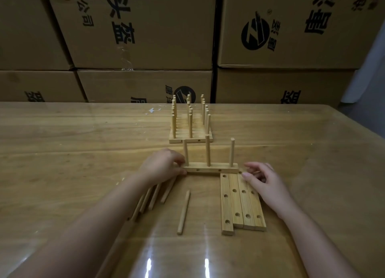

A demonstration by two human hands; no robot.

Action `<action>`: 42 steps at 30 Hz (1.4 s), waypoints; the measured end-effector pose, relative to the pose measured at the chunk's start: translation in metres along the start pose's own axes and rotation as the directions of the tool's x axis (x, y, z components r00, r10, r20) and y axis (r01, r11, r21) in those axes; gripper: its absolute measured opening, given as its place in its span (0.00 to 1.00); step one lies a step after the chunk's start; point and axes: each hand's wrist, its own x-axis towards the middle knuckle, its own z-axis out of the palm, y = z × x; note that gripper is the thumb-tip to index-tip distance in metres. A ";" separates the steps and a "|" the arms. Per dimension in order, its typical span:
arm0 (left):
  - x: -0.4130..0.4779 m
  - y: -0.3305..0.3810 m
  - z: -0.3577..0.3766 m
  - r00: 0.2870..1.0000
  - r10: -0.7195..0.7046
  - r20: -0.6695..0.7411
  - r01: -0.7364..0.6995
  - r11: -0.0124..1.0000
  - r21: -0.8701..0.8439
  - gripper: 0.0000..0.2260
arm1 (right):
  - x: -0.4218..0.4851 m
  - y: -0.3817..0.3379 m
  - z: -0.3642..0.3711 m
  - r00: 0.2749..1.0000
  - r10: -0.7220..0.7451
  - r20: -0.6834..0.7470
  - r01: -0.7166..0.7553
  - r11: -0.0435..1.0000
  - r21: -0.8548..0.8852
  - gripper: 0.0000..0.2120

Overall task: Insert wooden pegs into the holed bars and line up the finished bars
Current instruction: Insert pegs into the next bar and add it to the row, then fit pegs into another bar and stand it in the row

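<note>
While loose pegs (168, 191) lie on the tabletop (62, 153) by the left forearm, the left hand (162, 165) has its grip pinched on the left end of the pegged bar (210, 170), which lies crosswise with three pegs upright. A single peg (183, 212) lies nearer. Farther off, the finished bars (177, 141) stand in a row. To the right, four blank bars (241, 202) lie side by side; the right hand (264, 184) is over their far ends, grip slack, holding nothing. This bar looks complete, so I'd guess it next needs sliding squarely against the row.
</note>
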 end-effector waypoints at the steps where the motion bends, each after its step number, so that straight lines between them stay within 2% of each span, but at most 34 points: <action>1: 0.002 -0.007 -0.001 0.999 -0.048 -0.002 0.048 0.999 -0.019 0.15 | 0.000 0.000 0.000 1.000 0.002 -0.002 -0.002 1.000 -0.006 0.11; 5: 0.015 -0.031 -0.002 0.979 -0.197 -0.045 0.197 0.980 -0.010 0.16 | 0.001 0.000 0.002 1.000 0.006 -0.005 -0.007 1.000 -0.024 0.09; 12: 0.040 -0.039 0.008 0.930 -0.355 -0.098 0.350 0.935 -0.064 0.15 | 0.001 0.001 0.002 1.000 0.007 -0.028 -0.008 1.000 -0.028 0.06; 16: 0.051 -0.030 0.012 0.901 -0.408 -0.149 0.402 0.913 -0.069 0.19 | 0.002 0.001 0.003 0.999 0.011 -0.039 -0.012 1.000 -0.021 0.06; 21: 0.058 -0.025 0.015 0.884 -0.411 -0.220 0.426 0.905 0.019 0.22 | 0.001 0.001 0.003 1.000 0.014 -0.028 -0.015 1.000 -0.024 0.05; 25: 0.064 -0.022 0.016 0.851 -0.451 -0.269 0.470 0.883 0.007 0.22 | 0.002 0.003 0.003 1.000 0.028 0.006 -0.028 0.998 -0.058 0.12; 29: 0.066 -0.024 0.015 0.855 -0.438 -0.279 0.464 0.885 0.033 0.23 | 0.002 0.000 0.004 0.998 0.048 0.047 -0.038 0.981 -0.188 0.17; 33: 0.065 -0.024 0.016 0.867 -0.432 -0.249 0.454 0.890 0.036 0.22 | 0.000 -0.003 0.006 0.999 0.010 0.047 0.005 0.951 -0.310 0.17; 38: 0.037 -0.015 0.016 0.903 -0.403 -0.148 0.383 0.912 -0.145 0.25 | -0.002 -0.004 0.007 1.000 0.001 0.028 0.008 0.951 -0.311 0.16; 40: 0.015 -0.008 0.018 0.917 -0.356 -0.182 0.332 0.932 -0.150 0.24 | -0.003 -0.005 0.006 1.000 -0.003 0.022 0.009 0.957 -0.290 0.17; 42: -0.009 0.003 0.018 0.921 -0.288 -0.261 0.258 0.955 -0.144 0.19 | -0.003 -0.006 0.007 1.000 -0.011 0.000 0.011 0.967 -0.256 0.17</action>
